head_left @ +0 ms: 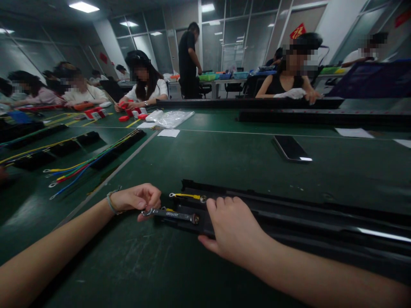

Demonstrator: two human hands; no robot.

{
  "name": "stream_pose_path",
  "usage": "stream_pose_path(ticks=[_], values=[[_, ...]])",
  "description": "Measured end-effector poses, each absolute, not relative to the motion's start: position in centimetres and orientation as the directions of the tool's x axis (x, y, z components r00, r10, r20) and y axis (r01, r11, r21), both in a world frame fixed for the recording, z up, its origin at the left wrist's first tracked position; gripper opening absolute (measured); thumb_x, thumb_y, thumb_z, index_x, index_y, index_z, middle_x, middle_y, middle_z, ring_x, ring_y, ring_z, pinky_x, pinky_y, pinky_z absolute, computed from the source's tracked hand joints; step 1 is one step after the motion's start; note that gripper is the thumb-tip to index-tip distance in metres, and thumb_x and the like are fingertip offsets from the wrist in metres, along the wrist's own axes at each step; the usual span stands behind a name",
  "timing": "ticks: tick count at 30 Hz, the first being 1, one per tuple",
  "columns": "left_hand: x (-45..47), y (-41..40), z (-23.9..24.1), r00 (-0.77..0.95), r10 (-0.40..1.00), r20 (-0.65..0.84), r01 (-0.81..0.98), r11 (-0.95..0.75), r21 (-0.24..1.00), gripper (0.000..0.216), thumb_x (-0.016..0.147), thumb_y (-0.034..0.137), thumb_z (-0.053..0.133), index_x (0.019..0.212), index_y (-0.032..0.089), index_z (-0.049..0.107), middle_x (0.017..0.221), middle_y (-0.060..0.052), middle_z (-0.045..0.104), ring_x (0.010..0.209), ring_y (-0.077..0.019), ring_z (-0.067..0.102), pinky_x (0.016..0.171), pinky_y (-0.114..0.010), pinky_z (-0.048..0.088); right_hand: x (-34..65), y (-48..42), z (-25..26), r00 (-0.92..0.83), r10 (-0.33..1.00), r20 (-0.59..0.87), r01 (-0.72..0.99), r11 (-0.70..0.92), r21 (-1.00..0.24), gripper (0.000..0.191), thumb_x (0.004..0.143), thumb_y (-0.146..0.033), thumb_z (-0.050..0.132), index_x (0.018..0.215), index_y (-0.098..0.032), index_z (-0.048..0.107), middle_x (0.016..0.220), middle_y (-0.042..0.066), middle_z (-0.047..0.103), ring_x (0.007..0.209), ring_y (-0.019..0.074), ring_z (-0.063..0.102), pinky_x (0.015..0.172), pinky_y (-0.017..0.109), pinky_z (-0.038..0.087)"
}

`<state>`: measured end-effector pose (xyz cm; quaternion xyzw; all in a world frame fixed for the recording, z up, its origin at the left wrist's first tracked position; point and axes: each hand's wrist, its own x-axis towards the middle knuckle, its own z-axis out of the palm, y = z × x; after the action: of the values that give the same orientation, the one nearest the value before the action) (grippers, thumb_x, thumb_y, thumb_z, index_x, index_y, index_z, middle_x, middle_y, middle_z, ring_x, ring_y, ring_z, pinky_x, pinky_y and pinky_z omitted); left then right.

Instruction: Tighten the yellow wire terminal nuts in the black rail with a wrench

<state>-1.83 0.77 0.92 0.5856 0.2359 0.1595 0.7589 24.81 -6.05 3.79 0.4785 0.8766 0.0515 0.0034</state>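
My left hand is closed, its curled fingers at the open end of a metal combination wrench. The wrench's ring end sits around a fastener near the end of a long black rail. My right hand grips this rail from above, thumb on the near side and fingers over the top. Beside the fingertips, a short yellow wire with a ring terminal sticks out past the rail's end. A second yellow wire lies mostly hidden behind the wrench.
A phone lies on the green table beyond the rail. Left are bundled coloured wires with ring terminals and black strips. Across the table, a person handles red parts, another touches a long black rail.
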Motion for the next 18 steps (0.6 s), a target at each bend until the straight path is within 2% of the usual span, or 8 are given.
stream_pose_path(ticks=[4, 10, 18], values=[[-1.2, 0.8, 1.0, 0.773, 0.623, -0.123, -0.034, 0.234, 0.972, 0.026, 0.070, 0.037, 0.061, 0.061, 0.014, 0.051, 0.044, 0.002, 0.045, 0.043, -0.0116, 0.041, 0.045, -0.023, 0.032, 24.9, -6.1, 3.8, -0.543, 0.838, 0.048, 0.838, 0.538, 0.097, 0.047, 0.065, -0.055, 0.047, 0.087, -0.013, 0.052, 0.073, 0.011, 0.056, 0.066, 0.0245, 0.052, 0.059, 0.036, 0.036], [-0.5, 0.9, 1.2, 0.688, 0.724, -0.055, -0.058, 0.131, 0.990, 0.024, 0.073, 0.033, 0.059, 0.065, 0.013, 0.050, 0.052, 0.003, 0.043, 0.048, -0.0095, 0.037, 0.051, -0.023, 0.032, 24.9, -6.0, 3.9, -0.548, 0.836, 0.043, 0.835, 0.544, 0.080, 0.048, 0.066, -0.055, 0.046, 0.088, -0.013, 0.053, 0.073, 0.011, 0.056, 0.067, 0.0241, 0.052, 0.059, 0.036, 0.037], [-1.2, 1.1, 1.2, 0.754, 0.654, -0.063, -0.003, 0.099, 0.995, 0.027, 0.061, 0.028, 0.071, 0.068, 0.014, 0.049, 0.059, 0.001, 0.047, 0.053, -0.0106, 0.040, 0.050, -0.022, 0.032, 24.9, -6.0, 3.7, -0.552, 0.831, 0.061, 0.833, 0.546, 0.090, 0.049, 0.065, -0.056, 0.046, 0.087, -0.013, 0.053, 0.072, 0.011, 0.056, 0.066, 0.0249, 0.052, 0.059, 0.037, 0.037]])
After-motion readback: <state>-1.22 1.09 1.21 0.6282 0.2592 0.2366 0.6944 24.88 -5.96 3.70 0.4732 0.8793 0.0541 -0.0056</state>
